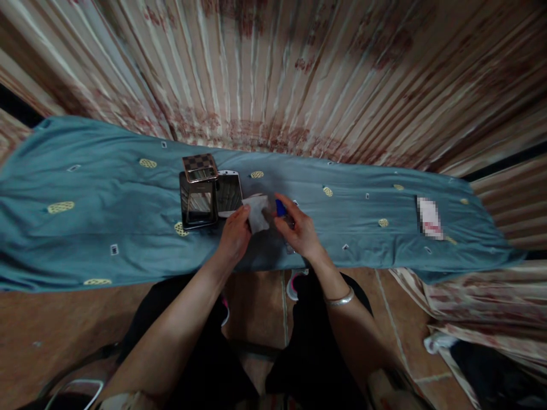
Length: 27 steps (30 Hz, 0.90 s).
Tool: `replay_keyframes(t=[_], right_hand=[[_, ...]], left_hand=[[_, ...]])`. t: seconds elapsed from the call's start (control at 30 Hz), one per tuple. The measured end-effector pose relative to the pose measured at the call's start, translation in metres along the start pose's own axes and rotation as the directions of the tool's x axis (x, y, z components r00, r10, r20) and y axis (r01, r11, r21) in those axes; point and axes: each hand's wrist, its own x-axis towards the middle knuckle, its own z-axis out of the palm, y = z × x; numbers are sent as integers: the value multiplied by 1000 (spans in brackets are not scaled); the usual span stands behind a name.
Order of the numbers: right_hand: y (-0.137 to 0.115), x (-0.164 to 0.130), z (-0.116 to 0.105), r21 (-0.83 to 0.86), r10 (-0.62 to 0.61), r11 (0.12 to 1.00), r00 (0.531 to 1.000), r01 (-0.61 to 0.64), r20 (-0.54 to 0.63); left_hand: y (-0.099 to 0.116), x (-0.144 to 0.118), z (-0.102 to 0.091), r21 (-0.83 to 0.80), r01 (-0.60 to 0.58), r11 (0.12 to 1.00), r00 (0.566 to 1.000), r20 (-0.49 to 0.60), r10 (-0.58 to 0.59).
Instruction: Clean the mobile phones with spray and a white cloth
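Note:
My left hand (236, 232) pinches a pale grey cloth (258, 214) between thumb and fingers, in front of me over the table. Close by on the right, my right hand (298, 229) is wrapped round a small bottle with a blue top (280, 207). The blue top points towards the cloth, a small gap apart. Most of the bottle is hidden by my fingers; a clear part shows below the hand. Beside my left hand lies a white-framed device with a dark screen (229, 192). A black tablet (184, 199) lies left of it, with a smaller dark phone (200, 206) on top.
A brown checkered item (197, 161) with a small shiny phone (201, 174) overlaps the tablet's far edge. A blurred white-and-red packet (430, 218) lies far right on the blue-green cloth cover (354, 242). Pleated curtains (273, 80) hang behind the table.

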Motion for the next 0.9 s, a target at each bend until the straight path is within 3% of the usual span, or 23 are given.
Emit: replay_keyframes(t=[0.17, 0.33, 0.47, 0.63, 0.73, 0.8, 0.9], right_hand=[[15, 1, -4, -194, 26, 981, 1000, -28, -12], [24, 3, 9, -466, 73, 882, 997, -68, -8], [31, 5, 14, -500, 81, 863, 997, -76, -12], [32, 9, 10, -257, -65, 966, 987, 25, -147], [24, 13, 8, 68, 71, 996, 980, -59, -188], [15, 14, 10, 298, 206, 940, 974, -168, -99], [2, 13, 14, 460, 250, 860, 968, -221, -2]], left_hand=[[0, 1, -1, 4, -28, 1000, 998, -62, 29], [1, 0, -1, -7, -40, 999, 995, -95, 39], [2, -1, -1, -30, -26, 999, 997, -72, 24], [8, -3, 3, -101, 27, 995, 998, -49, -32], [13, -6, 8, -128, 64, 990, 998, -5, -65], [15, -8, 11, -128, 73, 989, 997, 30, -70], [16, -10, 12, -109, 71, 992, 995, 70, -64]])
